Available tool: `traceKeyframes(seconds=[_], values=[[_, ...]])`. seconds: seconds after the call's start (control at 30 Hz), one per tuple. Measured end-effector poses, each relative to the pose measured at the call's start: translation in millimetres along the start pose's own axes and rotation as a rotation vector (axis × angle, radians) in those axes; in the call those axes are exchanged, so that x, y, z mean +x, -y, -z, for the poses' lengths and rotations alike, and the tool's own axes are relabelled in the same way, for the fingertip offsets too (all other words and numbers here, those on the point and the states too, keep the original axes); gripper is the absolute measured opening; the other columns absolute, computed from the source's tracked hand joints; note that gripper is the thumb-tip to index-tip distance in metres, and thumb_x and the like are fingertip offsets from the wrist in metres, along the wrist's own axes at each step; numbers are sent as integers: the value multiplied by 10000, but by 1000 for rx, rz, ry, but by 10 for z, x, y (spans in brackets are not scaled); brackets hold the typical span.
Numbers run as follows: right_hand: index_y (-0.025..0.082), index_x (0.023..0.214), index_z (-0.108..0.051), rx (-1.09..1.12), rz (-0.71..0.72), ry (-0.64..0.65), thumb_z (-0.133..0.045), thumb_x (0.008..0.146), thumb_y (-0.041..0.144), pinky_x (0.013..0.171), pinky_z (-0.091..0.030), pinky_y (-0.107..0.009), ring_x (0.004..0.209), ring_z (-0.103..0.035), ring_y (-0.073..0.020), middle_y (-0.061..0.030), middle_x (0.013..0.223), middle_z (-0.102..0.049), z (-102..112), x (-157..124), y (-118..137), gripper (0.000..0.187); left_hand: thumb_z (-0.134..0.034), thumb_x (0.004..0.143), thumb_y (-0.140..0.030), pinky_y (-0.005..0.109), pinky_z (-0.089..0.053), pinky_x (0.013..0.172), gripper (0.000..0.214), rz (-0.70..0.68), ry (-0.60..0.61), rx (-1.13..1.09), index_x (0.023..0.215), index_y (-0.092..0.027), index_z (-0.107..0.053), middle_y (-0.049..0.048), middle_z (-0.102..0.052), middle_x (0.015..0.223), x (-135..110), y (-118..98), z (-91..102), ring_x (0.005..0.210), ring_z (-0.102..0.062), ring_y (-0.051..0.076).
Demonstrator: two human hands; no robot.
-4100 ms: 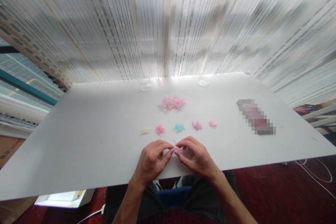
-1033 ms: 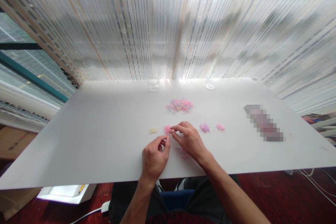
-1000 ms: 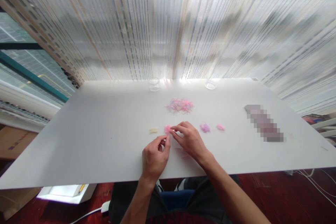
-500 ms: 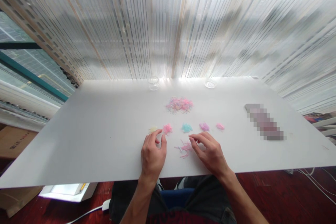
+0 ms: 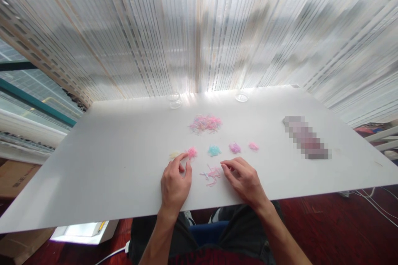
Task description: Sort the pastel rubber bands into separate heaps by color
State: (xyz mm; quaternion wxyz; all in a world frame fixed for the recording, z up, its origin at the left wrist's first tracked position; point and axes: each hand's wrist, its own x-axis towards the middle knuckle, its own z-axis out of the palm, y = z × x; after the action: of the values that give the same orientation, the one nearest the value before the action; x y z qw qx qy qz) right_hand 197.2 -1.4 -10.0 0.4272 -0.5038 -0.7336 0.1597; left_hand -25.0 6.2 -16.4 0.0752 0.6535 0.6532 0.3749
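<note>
My left hand (image 5: 176, 180) rests on the white table with fingers curved, thumb and index finger apart, nothing visible between them. Just beyond its fingertips lie a pale yellow pile (image 5: 173, 155), partly hidden, and a bright pink pile (image 5: 192, 152) of thin strands. My right hand (image 5: 241, 179) has its thumb and index finger pinched together; anything between them is too small to see. Left of that pinch lies a loose scatter of pink strands (image 5: 212, 175) with a few bluish ones. Beyond it sit a teal pile (image 5: 214, 150), a purple pile (image 5: 235, 148) and a small pink pile (image 5: 253, 146).
A larger mixed-colour heap of strands (image 5: 205, 124) lies farther back on the white table (image 5: 124, 140). Two clear round containers (image 5: 175, 103) (image 5: 241, 97) stand near the back edge, by a translucent curtain (image 5: 149, 29). A pixelated object (image 5: 306, 137) lies to the right.
The view has shifted slightly, moving the table's contents left in the picture. My right hand has drawn a little to the right, away from the loose pink strands. My left hand keeps its pose.
</note>
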Motion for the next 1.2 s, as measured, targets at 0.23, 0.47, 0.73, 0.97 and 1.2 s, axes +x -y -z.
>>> traceKeyframes(seconds=[0.23, 0.47, 0.73, 0.97, 1.2], values=[[219, 971, -704, 19, -18, -11, -587, 996, 212, 690, -529, -308, 717, -634, -177, -30, 808, -683, 5, -1, -2, 120, -574, 945, -241, 315, -527, 743, 239, -42, -45, -46, 1147, -170, -679, -2, -620, 755, -5, -6, 11, 657, -611, 168], [224, 1040, -695, 15, 37, 81, -573, 977, 173, 760, -549, -348, 820, -643, -205, -52, 877, -686, -1, -6, -13, 146, -590, 955, -222, 300, -525, 727, 144, -340, 214, -91, 1077, -210, -667, 32, -715, 941, -29, -80, 71, 682, -616, 154], [225, 1032, -683, -32, 109, 172, -624, 928, 153, 782, -545, -391, 847, -613, -232, -60, 893, -684, -1, 1, 2, 139, -584, 820, -74, 347, -514, 789, 317, -411, 287, -8, 1077, -222, -696, 49, -709, 1002, -30, -102, 60, 893, -672, 215], [227, 1009, -678, 28, 122, 200, -657, 922, 158, 777, -534, -377, 866, -594, -225, -54, 905, -666, -53, -14, 85, 113, -643, 879, -152, 342, -486, 765, 117, -409, 293, -17, 960, -220, -694, 27, -693, 932, -21, -108, 63, 851, -658, 203], [225, 963, -668, -24, 125, 204, -667, 924, 174, 758, -530, -375, 841, -588, -224, -50, 879, -668, -111, -16, 101, 65, -593, 940, -167, 330, -485, 766, 102, -454, 333, -38, 954, -212, -684, 37, -702, 943, -11, -96, 78, 854, -660, 191]])
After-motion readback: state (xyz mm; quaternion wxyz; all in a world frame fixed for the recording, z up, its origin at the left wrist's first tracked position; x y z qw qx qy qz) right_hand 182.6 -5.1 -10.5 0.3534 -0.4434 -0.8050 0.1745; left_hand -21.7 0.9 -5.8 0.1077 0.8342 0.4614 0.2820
